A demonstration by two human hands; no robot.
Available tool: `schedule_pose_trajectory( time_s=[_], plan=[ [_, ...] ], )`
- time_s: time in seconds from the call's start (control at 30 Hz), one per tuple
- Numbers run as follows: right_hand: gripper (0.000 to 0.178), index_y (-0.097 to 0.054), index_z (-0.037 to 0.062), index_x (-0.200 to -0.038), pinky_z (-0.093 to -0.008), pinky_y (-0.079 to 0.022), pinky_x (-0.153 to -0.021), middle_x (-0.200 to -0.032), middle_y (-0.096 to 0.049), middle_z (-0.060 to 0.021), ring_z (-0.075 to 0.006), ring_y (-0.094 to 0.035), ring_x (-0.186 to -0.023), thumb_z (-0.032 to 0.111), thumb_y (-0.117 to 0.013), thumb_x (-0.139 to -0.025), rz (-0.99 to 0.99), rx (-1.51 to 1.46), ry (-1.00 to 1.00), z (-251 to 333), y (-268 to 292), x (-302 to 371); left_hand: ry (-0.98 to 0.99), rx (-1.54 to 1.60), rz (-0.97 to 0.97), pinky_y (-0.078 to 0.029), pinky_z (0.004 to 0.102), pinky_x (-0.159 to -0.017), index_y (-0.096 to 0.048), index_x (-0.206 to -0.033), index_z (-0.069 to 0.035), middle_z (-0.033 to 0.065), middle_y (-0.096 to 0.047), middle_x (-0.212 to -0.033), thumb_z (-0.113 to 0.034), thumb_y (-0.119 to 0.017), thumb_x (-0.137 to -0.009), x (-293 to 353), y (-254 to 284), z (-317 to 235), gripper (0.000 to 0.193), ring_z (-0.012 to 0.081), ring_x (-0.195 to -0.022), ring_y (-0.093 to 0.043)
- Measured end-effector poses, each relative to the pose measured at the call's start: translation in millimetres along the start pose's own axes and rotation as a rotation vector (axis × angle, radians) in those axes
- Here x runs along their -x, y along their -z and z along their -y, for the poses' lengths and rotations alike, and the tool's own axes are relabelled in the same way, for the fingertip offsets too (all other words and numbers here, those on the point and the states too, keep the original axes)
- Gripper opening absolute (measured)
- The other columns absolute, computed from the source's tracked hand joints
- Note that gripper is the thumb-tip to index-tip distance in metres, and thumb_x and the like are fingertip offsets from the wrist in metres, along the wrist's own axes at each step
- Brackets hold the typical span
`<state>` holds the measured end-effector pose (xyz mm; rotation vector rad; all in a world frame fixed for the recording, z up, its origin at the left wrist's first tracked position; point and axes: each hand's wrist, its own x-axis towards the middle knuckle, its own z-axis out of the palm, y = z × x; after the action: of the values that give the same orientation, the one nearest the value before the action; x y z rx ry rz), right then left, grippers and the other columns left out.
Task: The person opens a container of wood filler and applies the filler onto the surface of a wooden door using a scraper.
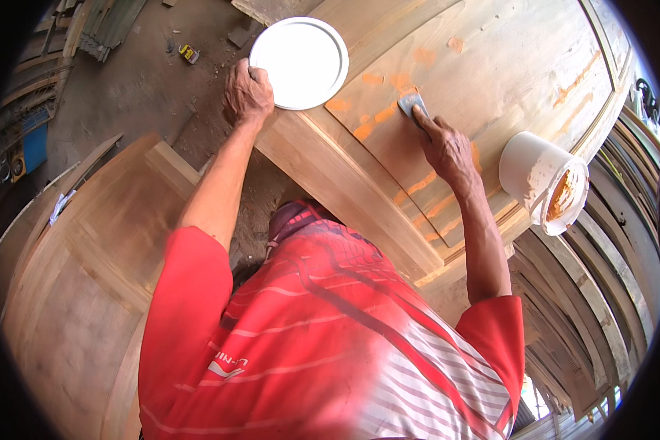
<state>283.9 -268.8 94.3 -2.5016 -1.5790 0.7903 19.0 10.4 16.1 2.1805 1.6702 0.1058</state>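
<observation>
My left hand (248,92) grips the rim of a round white lid (299,63), held up beside the left edge of a wooden panel door (491,66). In my right hand (447,147) is a flat putty knife (409,102), its blade against the door's inset panel. Orange filler patches (385,114) lie around the blade and along the panel's near edge. To the right of my right forearm, a white bucket (535,172) sits at the door's edge, its mouth toward me, with orange filler smeared inside.
Another wooden door (95,271) stands at the left. Stacked boards (587,293) fill the right side. A small yellow packet (189,53) lies on the dirt floor (147,88), near more timber (110,26) at the upper left.
</observation>
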Motion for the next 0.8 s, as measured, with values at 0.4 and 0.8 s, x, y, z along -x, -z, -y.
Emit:
schedule_pose_trajectory(
  time_s=[0.4,0.8],
  plan=[
    [0.037,-0.066,0.0047,-0.13,-0.0449,-0.053,-0.073,-0.09,-0.069,-0.0235,-0.0353,-0.07,-0.08,0.02,-0.06,-0.097,-0.076,-0.189,-0.162,8,35,-33,-0.022,-0.006,-0.025,-0.052,0.0516,-0.087,-0.059,-0.117,-0.005,0.0166,-0.064,-0.116,-0.031,-0.036,-0.099,-3,6,-2,0.039,0.0331,-0.109,-0.062],
    [0.03,-0.069,-0.0062,-0.111,-0.041,-0.057,-0.055,-0.072,-0.07,-0.021,-0.0284,-0.069,-0.06,0.017,-0.057,-0.096,0.272,-0.33,-0.37,130,-15,1,-0.099,0.05,-0.037,-0.05,0.0519,-0.089,-0.059,-0.115,-0.003,0.0179,-0.065,-0.116,-0.031,-0.04,-0.1,-4,11,1,0.037,0.0374,-0.109,-0.061]
  ],
)
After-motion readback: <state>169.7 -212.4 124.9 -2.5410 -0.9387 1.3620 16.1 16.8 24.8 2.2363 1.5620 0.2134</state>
